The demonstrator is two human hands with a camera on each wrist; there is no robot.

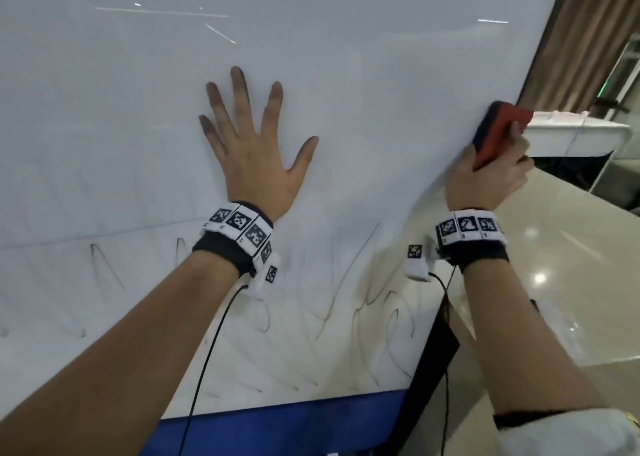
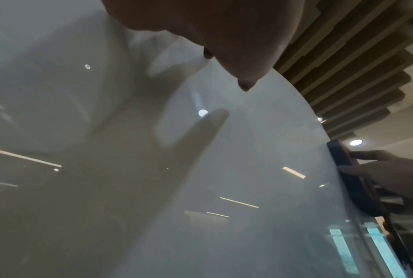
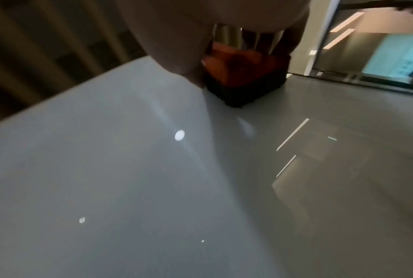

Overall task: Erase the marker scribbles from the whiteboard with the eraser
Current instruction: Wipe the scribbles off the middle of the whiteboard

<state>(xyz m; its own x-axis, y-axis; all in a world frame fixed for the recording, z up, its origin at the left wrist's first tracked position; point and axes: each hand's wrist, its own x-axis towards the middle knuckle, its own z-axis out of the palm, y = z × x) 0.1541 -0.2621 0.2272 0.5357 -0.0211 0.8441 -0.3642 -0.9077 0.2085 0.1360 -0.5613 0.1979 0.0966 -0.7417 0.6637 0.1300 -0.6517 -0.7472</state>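
A large whiteboard (image 1: 346, 75) fills the head view, its upper part wiped white. Thin black marker scribbles (image 1: 346, 303) run along its lower part, above a blue bottom band. My left hand (image 1: 252, 144) lies flat on the board's middle with the fingers spread. My right hand (image 1: 491, 178) grips a red eraser with a dark felt face (image 1: 498, 126) and holds it against the board at its right edge. The right wrist view shows the eraser (image 3: 243, 79) pressed on the board (image 3: 129, 169). In the left wrist view the eraser (image 2: 353, 178) sits at the board's far edge.
A white table (image 1: 571, 133) stands behind the board's right edge, on a shiny tiled floor (image 1: 554, 265). Brown curtains (image 1: 581, 33) hang at the back right. Black cables run down from both wristbands.
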